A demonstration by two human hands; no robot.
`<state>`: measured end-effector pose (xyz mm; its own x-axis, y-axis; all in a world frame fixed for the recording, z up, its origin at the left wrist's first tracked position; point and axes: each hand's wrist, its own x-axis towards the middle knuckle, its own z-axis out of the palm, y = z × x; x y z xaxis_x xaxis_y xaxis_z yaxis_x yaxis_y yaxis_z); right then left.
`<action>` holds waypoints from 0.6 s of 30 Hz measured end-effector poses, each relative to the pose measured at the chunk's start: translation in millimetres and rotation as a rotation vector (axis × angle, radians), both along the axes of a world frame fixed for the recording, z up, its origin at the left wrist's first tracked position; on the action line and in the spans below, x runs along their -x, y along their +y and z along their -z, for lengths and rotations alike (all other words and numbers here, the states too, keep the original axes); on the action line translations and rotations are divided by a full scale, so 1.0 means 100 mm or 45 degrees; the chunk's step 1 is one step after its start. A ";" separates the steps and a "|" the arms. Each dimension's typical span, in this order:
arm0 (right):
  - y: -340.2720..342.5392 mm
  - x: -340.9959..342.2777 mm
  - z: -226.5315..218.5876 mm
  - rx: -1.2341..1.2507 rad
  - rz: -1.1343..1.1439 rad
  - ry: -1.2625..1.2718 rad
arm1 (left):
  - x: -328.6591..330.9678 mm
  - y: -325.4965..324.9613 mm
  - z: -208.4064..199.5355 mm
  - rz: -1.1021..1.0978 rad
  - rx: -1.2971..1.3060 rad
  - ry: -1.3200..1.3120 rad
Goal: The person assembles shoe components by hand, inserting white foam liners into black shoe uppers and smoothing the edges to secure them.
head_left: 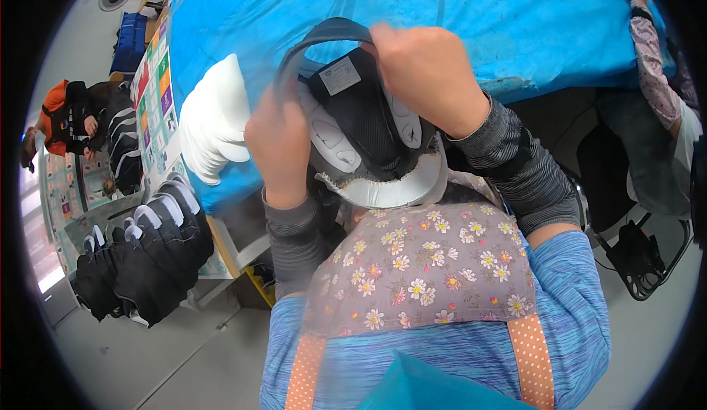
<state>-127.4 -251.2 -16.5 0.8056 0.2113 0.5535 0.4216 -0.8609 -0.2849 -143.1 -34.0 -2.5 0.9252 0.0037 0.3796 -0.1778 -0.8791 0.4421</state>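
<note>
Both my hands hold a shoe upper [350, 126] in front of my chest, above the near edge of the blue-covered table [515, 23]. It has a black tongue with a white label, pale lining panels at its sides and a silvery-white curved edge nearest my apron. My left hand [278, 141] is closed on the left side of its dark rim and is slightly smeared by motion. With bent fingers, my right hand [427, 75] pinches the right end of the raised dark band. The fingertips are partly hidden. Left of my left hand lies a stack of white curved pieces [215, 119].
Black pieces with white edges [158, 263] hang in a row at the lower left, beside the table. A person in orange and black [62, 111] is farther left. At the right, another person's patterned sleeve [655, 75] reaches the table, near a dark metal-framed seat [641, 263].
</note>
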 end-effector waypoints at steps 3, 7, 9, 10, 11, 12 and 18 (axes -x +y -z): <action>-0.01 0.00 0.02 -0.093 -0.016 -0.047 | 0.03 -0.04 -0.02 0.045 0.152 0.021; 0.32 0.14 -0.16 -0.012 0.097 -0.102 | 0.08 -0.30 -0.13 -0.021 0.062 -0.102; 0.44 0.18 -0.22 -0.042 0.086 -0.181 | 0.10 -0.38 -0.20 -0.068 0.055 -0.138; 0.47 0.18 -0.22 -0.058 0.061 -0.191 | 0.11 -0.43 -0.23 -0.087 0.061 -0.157; 0.52 0.21 -0.25 -0.041 0.052 -0.222 | 0.14 -0.44 -0.24 -0.092 0.070 -0.175; 0.53 0.23 -0.24 -0.040 0.056 -0.229 | 0.15 -0.45 -0.24 -0.096 0.082 -0.193; 0.29 0.16 -0.42 -0.249 -0.082 0.057 | -0.05 -0.01 -0.13 0.033 0.586 -0.125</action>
<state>-143.3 -222.3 25.2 0.8187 0.1554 0.5528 0.4572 -0.7590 -0.4636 -138.0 -34.9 10.5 0.8871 0.1696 0.4293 -0.2575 -0.5901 0.7652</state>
